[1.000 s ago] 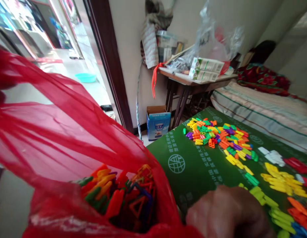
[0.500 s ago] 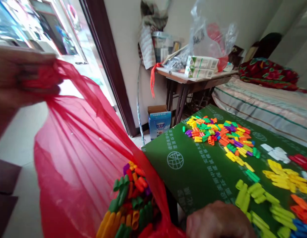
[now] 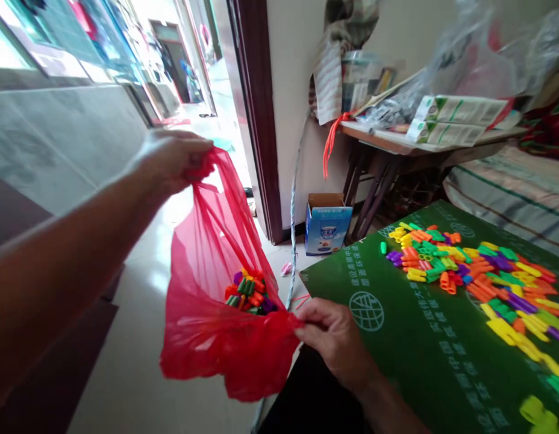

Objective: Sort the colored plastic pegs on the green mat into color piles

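Red bag held spread between both hands beside the green tabletop

From my remote post I record the following. The left hand (image 3: 189, 158) is raised and closed on the gathered upper part of a red bag (image 3: 202, 355). The right hand (image 3: 331, 334), lower and beside the corner of the green tabletop (image 3: 397, 374), pinches the near edge of the bag between thumb and fingers. Both hands are therefore loaded.

The bag hangs tilted over the floor (image 3: 139, 343), just off the tabletop. Its mouth gapes towards me, and I see small plastic tubes (image 3: 247, 292) inside, in orange, green, purple and yellow. Whether the underside rests on anything I cannot tell. On the tabletop, well apart from the bag, lies a loose spread of similar tubes (image 3: 442, 256). A blue box (image 3: 327, 229) stands on the floor beyond the corner.

Step in hand, in my judgement: handling the bag by its two edges, with its contents kept within. As I assess it, any next move calls for a firm left grip and a steady right pinch. Letting the right edge drop could tip tubes onto the floor; the thin film could also stretch or tear under the pull.
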Motion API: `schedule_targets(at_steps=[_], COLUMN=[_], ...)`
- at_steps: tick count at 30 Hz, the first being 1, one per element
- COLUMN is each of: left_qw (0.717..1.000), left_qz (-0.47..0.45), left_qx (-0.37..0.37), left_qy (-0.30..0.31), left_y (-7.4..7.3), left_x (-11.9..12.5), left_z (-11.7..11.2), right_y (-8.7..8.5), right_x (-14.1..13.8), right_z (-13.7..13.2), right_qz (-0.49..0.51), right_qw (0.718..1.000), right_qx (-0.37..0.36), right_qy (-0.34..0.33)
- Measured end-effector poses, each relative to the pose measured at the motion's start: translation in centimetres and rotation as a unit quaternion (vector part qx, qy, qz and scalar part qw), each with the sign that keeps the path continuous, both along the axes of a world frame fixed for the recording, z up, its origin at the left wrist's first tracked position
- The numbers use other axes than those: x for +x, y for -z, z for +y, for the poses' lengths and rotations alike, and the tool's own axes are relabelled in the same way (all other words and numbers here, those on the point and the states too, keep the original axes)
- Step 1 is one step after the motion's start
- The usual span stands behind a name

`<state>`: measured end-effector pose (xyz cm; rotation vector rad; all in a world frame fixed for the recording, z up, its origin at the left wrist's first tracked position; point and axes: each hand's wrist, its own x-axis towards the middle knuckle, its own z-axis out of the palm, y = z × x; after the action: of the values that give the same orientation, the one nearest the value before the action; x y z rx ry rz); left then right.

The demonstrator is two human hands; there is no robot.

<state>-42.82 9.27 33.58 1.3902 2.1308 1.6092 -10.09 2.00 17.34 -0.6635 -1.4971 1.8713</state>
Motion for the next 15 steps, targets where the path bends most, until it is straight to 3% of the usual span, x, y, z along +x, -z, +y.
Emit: schedule_targets(at_steps=[2,5,7,9,13,15], left_qw=[0.994,0.986,0.983,0.979,0.967,0.962], left_qz=[-0.104,-0.154,-0.165,-0.166,-0.145,-0.125], left_qx=[-0.04,-0.063,-0.076,-0.112,-0.206,-0.243], left_qy=[-0.014,-0.024,-0.033,-0.038,-0.031,-0.025], left_y=[2.7,7.7,11.3,14.9,22.1,24.9], left_x=[0.4,0.6,0.3,-0.1,0.1,0.4], left_z=[0.5,1.6,2.0,2.0,1.0,0.6], right_y=[3.1,7.8,10.3,12.0,12.7,12.2], right_x=[-2.0,-4.4,-5.6,-6.5,-7.8,-8.2], right_z=[0.4,0.2,-0.4,-1.1,-1.7,-1.7], right_qz=[-0.036,-0.117,-0.214,-0.341,-0.512,-0.533], right_qw=[0.999,0.992,0.972,0.923,0.766,0.734], right_qx=[0.016,0.055,0.096,0.16,0.289,0.302], right_qy=[0.018,0.013,-0.016,-0.079,-0.26,-0.295])
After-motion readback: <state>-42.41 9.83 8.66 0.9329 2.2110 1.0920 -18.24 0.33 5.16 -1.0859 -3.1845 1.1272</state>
